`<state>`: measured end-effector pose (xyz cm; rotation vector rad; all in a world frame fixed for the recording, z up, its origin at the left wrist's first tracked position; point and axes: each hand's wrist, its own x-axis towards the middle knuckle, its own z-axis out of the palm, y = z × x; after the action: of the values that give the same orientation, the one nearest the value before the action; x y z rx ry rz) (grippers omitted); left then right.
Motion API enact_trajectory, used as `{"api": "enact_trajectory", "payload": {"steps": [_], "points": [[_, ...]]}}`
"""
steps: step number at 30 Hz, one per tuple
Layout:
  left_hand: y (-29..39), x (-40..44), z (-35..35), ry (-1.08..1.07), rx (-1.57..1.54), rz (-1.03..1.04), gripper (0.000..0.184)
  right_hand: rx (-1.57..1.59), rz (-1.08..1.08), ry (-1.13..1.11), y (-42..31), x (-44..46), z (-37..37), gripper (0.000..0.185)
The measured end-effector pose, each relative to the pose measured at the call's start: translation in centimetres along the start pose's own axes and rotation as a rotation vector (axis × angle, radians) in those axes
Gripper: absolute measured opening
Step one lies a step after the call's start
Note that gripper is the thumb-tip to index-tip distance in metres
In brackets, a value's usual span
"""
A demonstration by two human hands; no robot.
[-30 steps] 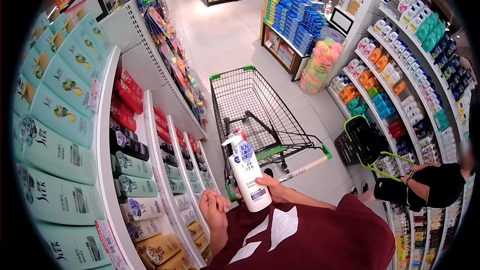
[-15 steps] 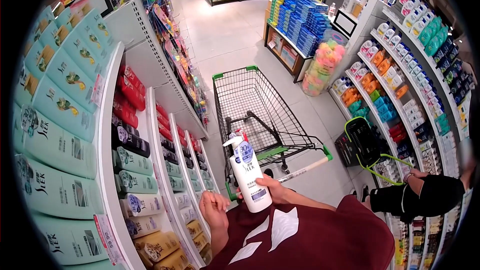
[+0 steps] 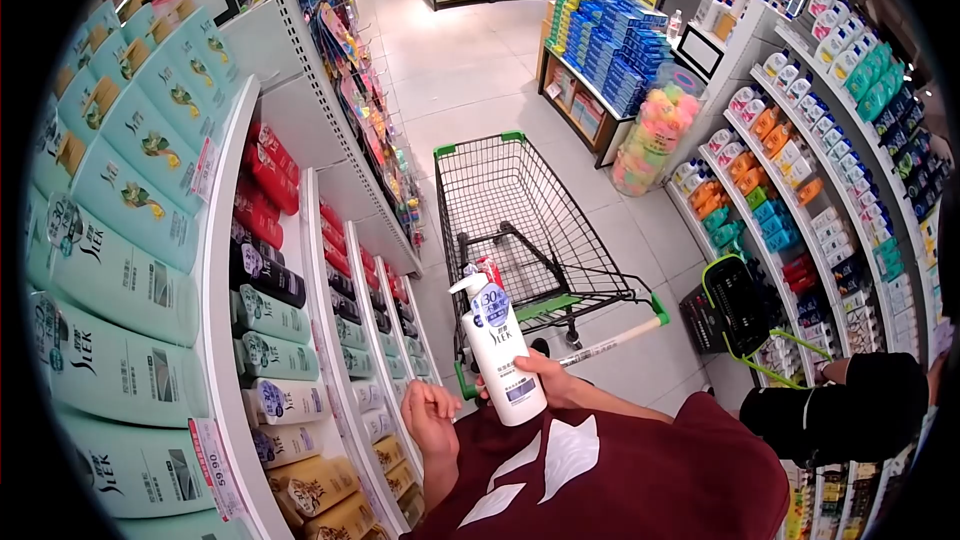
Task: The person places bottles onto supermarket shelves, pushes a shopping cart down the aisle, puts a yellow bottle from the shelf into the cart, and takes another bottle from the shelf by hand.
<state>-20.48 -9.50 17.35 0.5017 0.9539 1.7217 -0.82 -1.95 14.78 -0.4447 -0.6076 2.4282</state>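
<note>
A white SLEK pump bottle [image 3: 497,355] with a round purple tag stands tilted in front of the maroon shirt. My right hand [image 3: 541,370] is wrapped round its lower part from the right. Just left of the bottle, my left hand [image 3: 430,415] is raised beside the shelves, its fingers curled; whether anything is inside them is hidden. Beyond the bottle stands a wire shopping cart [image 3: 520,215] with green corners, which looks bare inside. Its handle [image 3: 615,340] lies just past my right hand.
Shelves of shampoo bottles [image 3: 275,315] rise close on the left. On the right a person in black [image 3: 850,410] holds a black basket [image 3: 735,305] with green handles near more shelves. Blue boxes [image 3: 615,50] and a bin of colourful puffs [image 3: 655,135] stand beyond the cart.
The view has turned slightly, so shelves and cart appear shifted right. The person in black and the basket have moved lower in view. My hands and the bottle keep nearly the same pose.
</note>
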Motion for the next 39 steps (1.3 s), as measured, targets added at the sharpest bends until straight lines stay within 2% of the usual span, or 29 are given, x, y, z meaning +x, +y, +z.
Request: {"api": "enact_trajectory", "payload": {"steps": [7,10,14,18,20,24,37,39], "points": [[-0.4,0.1,0.3,-0.011,0.042,-0.02,0.026,-0.01,0.012,-0.009,-0.3,-0.2,0.3,0.072],[-0.6,0.1,1.1,-0.03,0.093,-0.032,0.025,-0.169,0.012,-0.065,-1.0,-0.6,1.6,0.067],[-2.1,-0.1,-0.5,-0.166,0.041,-0.068,0.036,-0.389,-0.006,-0.1,-0.4,-0.1,2.1,0.068],[-2.3,-0.2,-0.8,-0.133,0.0,-0.059,0.05,-0.509,-0.018,-0.103,-0.3,0.4,3.1,0.073],[-2.6,-0.2,-1.3,-0.135,0.01,-0.052,0.049,-0.572,-0.026,-0.135,-0.2,0.5,3.0,0.073],[-2.5,-0.4,-1.4,-0.133,0.033,-0.034,0.047,-0.555,-0.007,-0.117,-0.3,0.5,3.1,0.078],[-2.4,0.5,-1.2,-0.095,0.062,-0.09,0.047,-0.489,-0.002,-0.07,-0.3,0.8,2.8,0.071],[-2.5,0.6,-1.4,-0.114,0.129,-0.1,0.052,-0.487,0.001,-0.064,-0.3,0.8,2.8,0.071]]}}
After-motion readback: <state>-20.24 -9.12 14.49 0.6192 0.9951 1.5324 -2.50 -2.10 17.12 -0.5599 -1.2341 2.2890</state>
